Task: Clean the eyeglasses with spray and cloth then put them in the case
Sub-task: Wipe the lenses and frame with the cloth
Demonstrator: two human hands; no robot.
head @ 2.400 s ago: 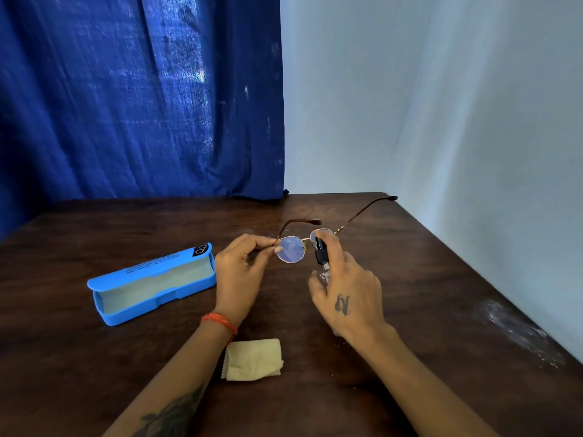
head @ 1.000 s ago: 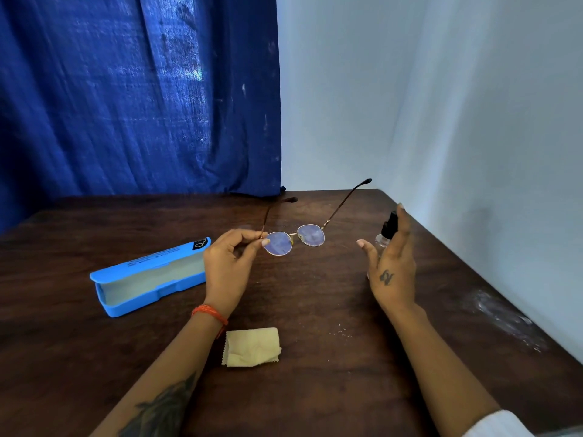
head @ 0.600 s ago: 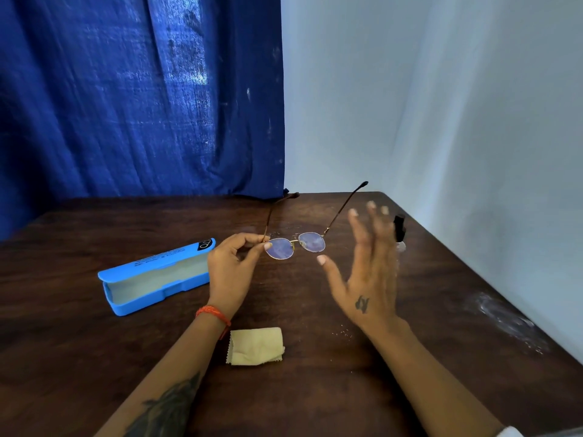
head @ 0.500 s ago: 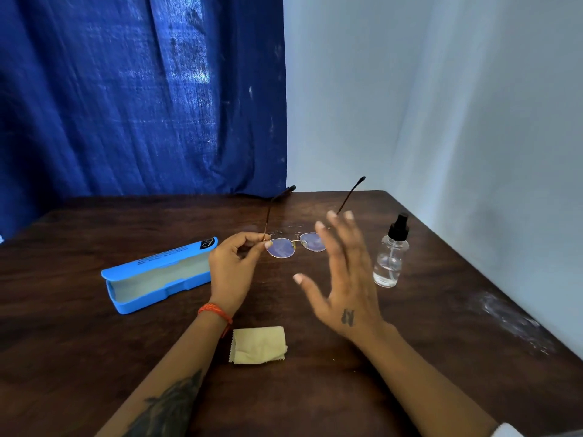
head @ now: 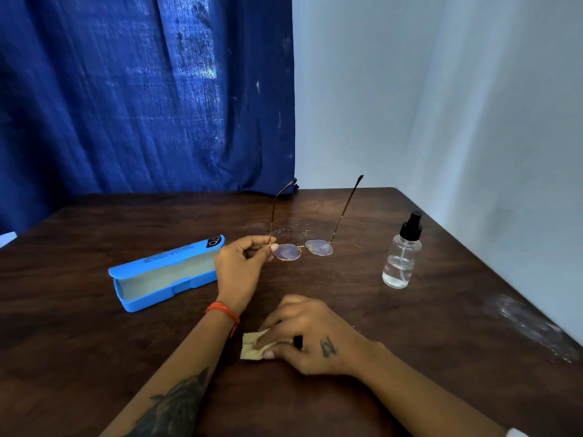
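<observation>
1. Dark wooden table [head: 94, 357], its grain showing.
2. Open blue glasses case [head: 164, 272] lies at nine o'clock.
3. Clear spray bottle [head: 400, 257] stands upright at two o'clock.
4. Yellow cloth [head: 252, 348] lies at six o'clock.
5. Whitish smear [head: 530, 326] at four o'clock.

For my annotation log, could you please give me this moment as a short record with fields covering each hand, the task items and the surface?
left hand: pinches the eyeglasses at the lens-side hinge, held above the table, temples open and pointing away
right hand: fingers on the yellow cloth, which lies on the table near the front
spray bottle: upright on the table to the right, cap on, untouched
case: blue, open, empty, left of the hands
table: dark wood
</observation>
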